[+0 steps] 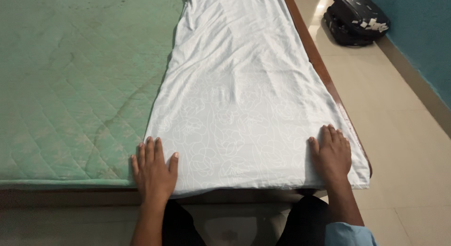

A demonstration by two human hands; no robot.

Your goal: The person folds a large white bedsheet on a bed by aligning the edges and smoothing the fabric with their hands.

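One green quilted mattress fills the wooden bed frame, and a white floral-print sheet, folded into a long strip, lies along the mattress's right side with its near hem at the foot edge, so it stays flat and lined up with the frame. Left hand is spread palm-down on the near-left corner of the sheet, half on the mattress; right hand is flat on the near-right corner; both open, gripping nothing, just pinning the fabric taut. Black suitcase sits well apart on the floor by the teal wall.
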